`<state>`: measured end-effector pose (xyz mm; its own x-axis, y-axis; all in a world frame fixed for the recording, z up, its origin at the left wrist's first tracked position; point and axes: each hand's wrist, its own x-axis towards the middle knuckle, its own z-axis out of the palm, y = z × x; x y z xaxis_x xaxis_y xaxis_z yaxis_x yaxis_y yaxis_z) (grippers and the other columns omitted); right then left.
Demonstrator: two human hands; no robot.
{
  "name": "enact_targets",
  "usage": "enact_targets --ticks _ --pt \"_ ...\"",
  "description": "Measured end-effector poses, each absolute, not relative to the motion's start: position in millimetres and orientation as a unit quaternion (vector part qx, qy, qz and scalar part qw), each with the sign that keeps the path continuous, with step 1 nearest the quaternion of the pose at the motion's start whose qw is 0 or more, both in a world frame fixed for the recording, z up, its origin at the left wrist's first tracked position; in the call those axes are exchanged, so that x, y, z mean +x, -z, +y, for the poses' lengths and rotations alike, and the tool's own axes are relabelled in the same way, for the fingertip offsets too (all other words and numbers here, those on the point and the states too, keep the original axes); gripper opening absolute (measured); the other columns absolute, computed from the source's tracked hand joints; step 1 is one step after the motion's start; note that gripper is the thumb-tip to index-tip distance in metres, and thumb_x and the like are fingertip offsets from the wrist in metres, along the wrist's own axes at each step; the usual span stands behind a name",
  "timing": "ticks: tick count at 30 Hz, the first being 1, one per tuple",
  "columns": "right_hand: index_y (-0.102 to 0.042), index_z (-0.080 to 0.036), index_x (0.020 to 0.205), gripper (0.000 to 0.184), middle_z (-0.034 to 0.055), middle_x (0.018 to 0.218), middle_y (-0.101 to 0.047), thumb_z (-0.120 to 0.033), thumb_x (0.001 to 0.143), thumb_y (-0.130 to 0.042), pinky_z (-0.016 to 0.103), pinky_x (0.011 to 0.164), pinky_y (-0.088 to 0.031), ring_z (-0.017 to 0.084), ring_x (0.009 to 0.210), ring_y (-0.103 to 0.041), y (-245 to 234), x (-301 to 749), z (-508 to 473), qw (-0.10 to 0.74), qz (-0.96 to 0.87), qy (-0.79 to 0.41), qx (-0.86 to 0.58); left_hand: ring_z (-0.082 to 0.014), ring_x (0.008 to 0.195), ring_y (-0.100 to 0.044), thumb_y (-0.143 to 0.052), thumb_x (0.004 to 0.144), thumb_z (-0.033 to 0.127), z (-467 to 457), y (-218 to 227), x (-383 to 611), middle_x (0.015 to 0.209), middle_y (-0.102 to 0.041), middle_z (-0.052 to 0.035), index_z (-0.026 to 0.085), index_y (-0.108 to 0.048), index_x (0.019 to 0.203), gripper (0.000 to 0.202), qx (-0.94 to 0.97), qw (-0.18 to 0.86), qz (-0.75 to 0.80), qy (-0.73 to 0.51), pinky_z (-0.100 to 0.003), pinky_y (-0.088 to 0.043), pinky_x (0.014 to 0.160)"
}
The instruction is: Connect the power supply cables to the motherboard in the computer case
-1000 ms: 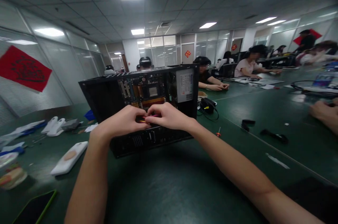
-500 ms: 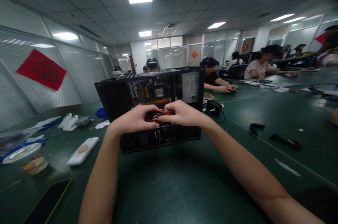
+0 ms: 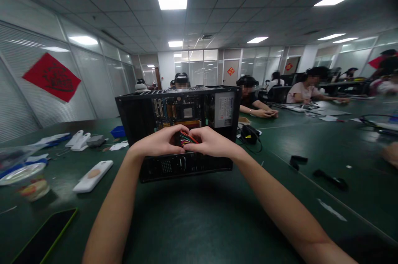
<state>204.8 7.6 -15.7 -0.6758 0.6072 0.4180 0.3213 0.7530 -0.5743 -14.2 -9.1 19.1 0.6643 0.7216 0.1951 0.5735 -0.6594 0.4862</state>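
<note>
A black computer case (image 3: 133, 119) stands on the green table with its side open toward me. Inside it show a motherboard (image 3: 169, 108) and, at the upper right, a power supply (image 3: 224, 110) with a white label. My left hand (image 3: 161, 140) and my right hand (image 3: 209, 141) meet in front of the opening, both closed round a bundle of coloured wires (image 3: 187, 139). Red, green, white and yellow strands run between the fingers. The hands hide the ends of the wires and the lower part of the board.
To the left lie a phone (image 3: 46, 235), a white power bank-like block (image 3: 93, 176), a plastic cup (image 3: 32, 185) and a blue box (image 3: 118, 132). On the right are a black adapter with cable (image 3: 250, 134) and black straps (image 3: 330, 179). Several people sit at tables beyond.
My hands have drawn closer together on the wires, and the bundle now looks more gathered. The view has tipped up slightly; the case stays in place.
</note>
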Motion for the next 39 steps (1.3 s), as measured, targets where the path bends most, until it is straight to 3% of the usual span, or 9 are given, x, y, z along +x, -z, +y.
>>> enact_targets --ticks 4,8,13,24,32,39 --pt "-0.06 -0.016 0.079 0.035 -0.0029 0.066 -0.055 -0.048 0.094 -0.057 0.022 0.051 -0.032 0.009 0.055 -0.049 14.6 208.1 9.7 0.303 -0.879 -0.263 -0.256 -0.0169 0.088 -0.063 -0.073 0.078 0.028 -9.1 -18.5 -13.1 0.124 -0.065 -0.007 0.02 -0.056 0.131 0.056 0.894 0.148 0.371 -0.201 -0.027 -0.05 0.075" --pt "-0.057 -0.017 0.08 0.04 -0.0029 0.066 -0.056 -0.054 0.094 -0.055 0.022 0.046 -0.036 0.009 0.05 -0.049 14.6 209.6 13.5 0.313 -0.857 -0.323 -0.252 -0.0165 0.083 -0.063 -0.067 0.082 0.024 -10.8 -15.7 -12.5 0.112 -0.069 -0.0064 0.018 -0.052 0.137 0.057 0.887 0.101 0.385 -0.235 -0.026 -0.05 0.072" --pt "-0.058 -0.017 0.086 0.027 -0.0018 0.072 -0.058 -0.042 0.094 -0.055 0.021 0.045 -0.042 0.009 0.053 -0.052 16.2 206.1 13.4 0.344 -0.834 -0.349 -0.253 -0.0158 0.081 -0.065 -0.066 0.085 0.022 -17.8 -12.1 0.3 0.103 -0.072 -0.0045 0.02 -0.048 0.145 0.063 0.896 0.046 0.356 -0.261 -0.026 -0.049 0.074" --pt "-0.055 -0.017 0.09 0.018 -0.0031 0.073 -0.053 -0.035 0.093 -0.055 0.022 0.055 -0.043 0.01 0.061 -0.05 7.2 209.9 -2.5 0.304 -0.841 -0.389 -0.22 -0.0136 0.071 -0.06 -0.07 0.084 0.031 -31.5 -22.2 -1.3 0.08 -0.065 0.0012 0.019 -0.053 0.142 0.061 0.897 0.053 0.348 -0.266 -0.023 -0.046 0.065" --pt "-0.057 -0.016 0.092 0.01 -0.0012 0.076 -0.057 -0.024 0.088 -0.056 0.025 0.062 -0.043 0.012 0.068 -0.052 10.6 206.2 -5.6 0.342 -0.843 -0.33 -0.251 -0.0132 0.07 -0.059 -0.069 0.083 0.028 -37.7 -19.5 6.4 0.08 -0.065 0.0003 0.019 -0.058 0.136 0.055 0.889 0.016 0.351 -0.293 -0.023 -0.045 0.064" --pt "-0.055 -0.017 0.094 0.017 -0.0019 0.076 -0.056 -0.034 0.093 -0.052 0.023 0.058 -0.043 0.012 0.066 -0.052 8.3 211.1 -5.5 0.31 -0.847 -0.361 -0.236 -0.0127 0.069 -0.059 -0.073 0.081 0.028 -38.5 -19.9 5.5 0.077 -0.063 0.0019 0.019 -0.06 0.134 0.056 0.885 0.021 0.35 -0.307 -0.023 -0.046 0.065"
